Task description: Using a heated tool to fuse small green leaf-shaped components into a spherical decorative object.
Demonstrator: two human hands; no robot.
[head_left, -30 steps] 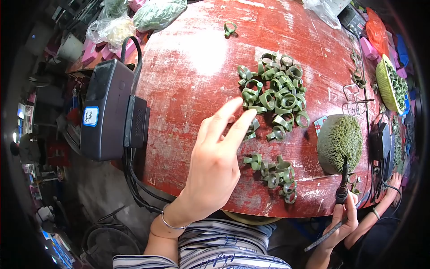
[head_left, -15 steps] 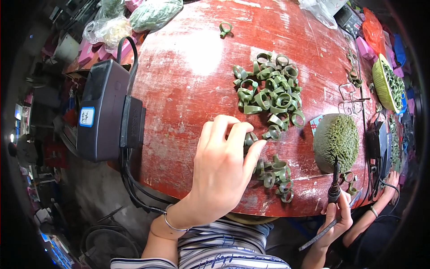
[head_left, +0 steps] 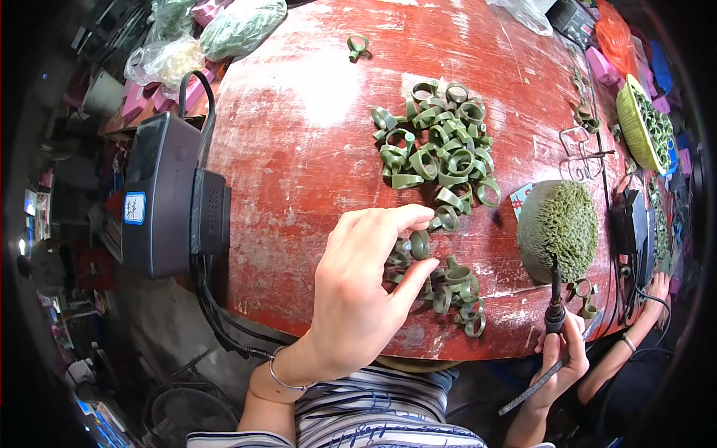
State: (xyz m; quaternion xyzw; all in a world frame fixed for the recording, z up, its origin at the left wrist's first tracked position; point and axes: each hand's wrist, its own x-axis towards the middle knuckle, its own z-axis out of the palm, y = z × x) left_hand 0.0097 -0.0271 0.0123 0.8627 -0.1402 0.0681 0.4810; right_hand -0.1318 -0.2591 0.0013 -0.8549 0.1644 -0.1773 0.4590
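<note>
My left hand (head_left: 355,291) is over the near part of the red table, thumb and forefinger spread apart. Between them sits a dark green ring (head_left: 420,245); I cannot tell whether the fingers touch it. Just beyond lies a large heap of similar green rings (head_left: 441,145), with a smaller cluster (head_left: 459,287) right of my thumb. My right hand (head_left: 564,358) grips a black pen-shaped tool (head_left: 555,313), its thin dark tip against a round block (head_left: 560,231) with a rough, crumbly green top. A thin grey rod (head_left: 532,390) lies across the same hand.
At the left edge stands a dark box-shaped device (head_left: 168,187) with black cables. One ring (head_left: 358,47) lies far off alone. To the right are a wire stand (head_left: 585,160), a black device (head_left: 631,224), a yellow-green basket (head_left: 635,127) of rings, and another person's hand (head_left: 657,291).
My left thumb and forefinger have spread apart around the ring. The view has shifted slightly. My right hand keeps the black tool against the green block.
</note>
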